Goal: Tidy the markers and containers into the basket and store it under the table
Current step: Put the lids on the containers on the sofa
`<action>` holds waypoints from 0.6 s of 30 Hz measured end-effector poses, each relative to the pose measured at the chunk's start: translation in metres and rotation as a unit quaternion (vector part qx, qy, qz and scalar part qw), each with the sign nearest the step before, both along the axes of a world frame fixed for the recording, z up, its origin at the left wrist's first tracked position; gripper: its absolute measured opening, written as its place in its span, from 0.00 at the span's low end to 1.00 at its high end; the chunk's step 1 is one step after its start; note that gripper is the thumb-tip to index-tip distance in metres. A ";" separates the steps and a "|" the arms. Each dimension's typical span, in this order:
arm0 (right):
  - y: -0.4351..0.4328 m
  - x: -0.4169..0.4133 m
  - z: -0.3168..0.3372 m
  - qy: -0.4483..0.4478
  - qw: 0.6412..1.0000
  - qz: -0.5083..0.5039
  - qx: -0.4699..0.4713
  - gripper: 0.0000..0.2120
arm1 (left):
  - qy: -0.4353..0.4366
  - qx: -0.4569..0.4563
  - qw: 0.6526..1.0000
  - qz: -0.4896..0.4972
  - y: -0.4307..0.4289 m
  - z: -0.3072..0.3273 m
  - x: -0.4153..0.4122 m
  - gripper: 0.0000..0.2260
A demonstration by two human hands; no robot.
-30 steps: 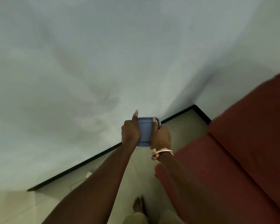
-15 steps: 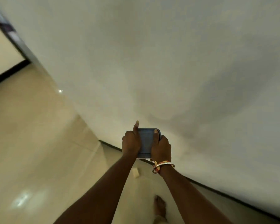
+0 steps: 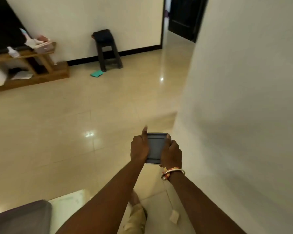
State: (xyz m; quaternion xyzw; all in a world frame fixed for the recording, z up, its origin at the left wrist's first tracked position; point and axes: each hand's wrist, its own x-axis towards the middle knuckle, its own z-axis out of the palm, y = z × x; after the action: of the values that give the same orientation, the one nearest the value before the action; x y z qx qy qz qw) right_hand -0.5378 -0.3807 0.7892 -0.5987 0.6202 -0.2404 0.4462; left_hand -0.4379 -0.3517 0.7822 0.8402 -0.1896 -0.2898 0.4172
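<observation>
Head view gives me both arms stretched forward, with a flat grey-blue container [image 3: 154, 147] held between the hands above the glossy tiled floor [image 3: 57, 132], touching nothing else. I have the left hand [image 3: 139, 148] gripping its left edge, fingers curled underneath and the thumb sticking straight up past the far corner. The right hand [image 3: 171, 153] grips the right edge, fingers wrapped under and the thumb laid on the top face; a metal bangle [image 3: 176, 171] sits on that wrist. A dark slatted basket [image 3: 22, 218] shows at the bottom left of my feed, well apart from the container; I cannot tell what it rests on. A dark stool [image 3: 108, 51] stands against the far wall, with a teal cloth [image 3: 96, 73] on the floor just beside its legs. A wooden stand [image 3: 32, 65] with clutter on top fills the far left, and a white wall [image 3: 243, 98] runs close on the right
</observation>
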 end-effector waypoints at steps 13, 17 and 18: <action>-0.013 0.386 0.019 -0.046 0.960 0.273 0.024 0.22 | 0.085 -0.119 0.957 0.252 0.047 0.011 0.354 0.23; 0.022 0.489 0.019 -0.084 0.915 0.396 0.005 0.17 | 0.096 -0.162 0.903 0.386 0.094 0.010 0.435 0.22; 0.033 0.516 0.018 -0.084 0.902 0.422 0.009 0.17 | 0.093 -0.170 0.889 0.415 0.108 0.008 0.455 0.22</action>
State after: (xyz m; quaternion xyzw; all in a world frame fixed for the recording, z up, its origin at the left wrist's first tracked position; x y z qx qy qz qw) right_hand -0.0220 -0.3475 0.8073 -0.7782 0.2712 -0.0736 0.5617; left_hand 0.0170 -0.2441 0.7906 0.7274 0.1695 -0.1307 0.6520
